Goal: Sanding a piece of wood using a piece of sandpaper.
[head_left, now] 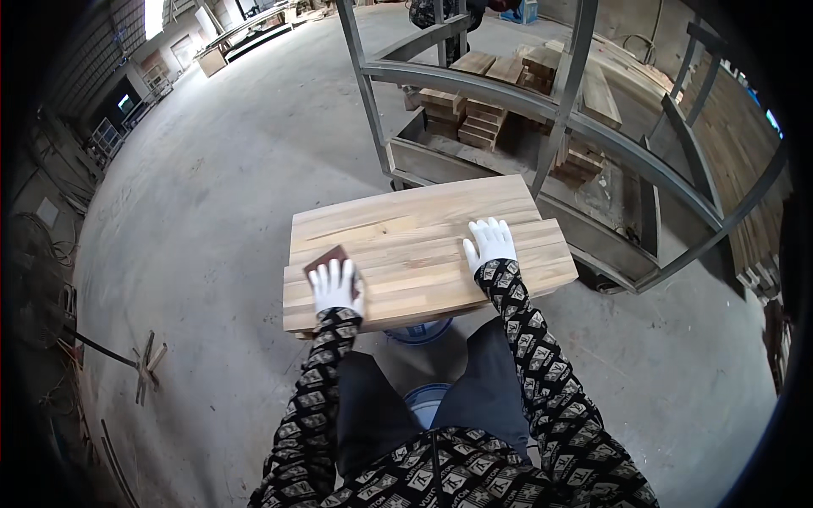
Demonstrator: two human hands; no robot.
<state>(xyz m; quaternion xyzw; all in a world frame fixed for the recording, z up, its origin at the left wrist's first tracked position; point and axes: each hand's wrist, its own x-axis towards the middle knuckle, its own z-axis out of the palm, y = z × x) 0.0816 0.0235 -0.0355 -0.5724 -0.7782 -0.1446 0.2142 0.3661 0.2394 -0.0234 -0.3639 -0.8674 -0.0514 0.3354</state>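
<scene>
Pale wooden boards (398, 275) lie in front of me, the far one set slightly off from the near one. Under my white-gloved left hand (335, 286) is a reddish-brown sanding pad (329, 256), pressed on the near board close to its left end. The fingers lie over the pad, and the thumb is along its right side. My right hand (491, 243), also gloved in white, rests flat on the wood toward the right end, fingers stretched out and holding nothing. Beneath the boards, part of a blue bucket (419, 331) shows between my knees.
A grey metal rack (474, 82) stands just beyond the boards at the right, with stacked wooden blocks (483, 127) inside. Behind it is another person (461, 17). Long planks (745, 220) lean at the far right. A dark fan (38, 279) stands at the left edge.
</scene>
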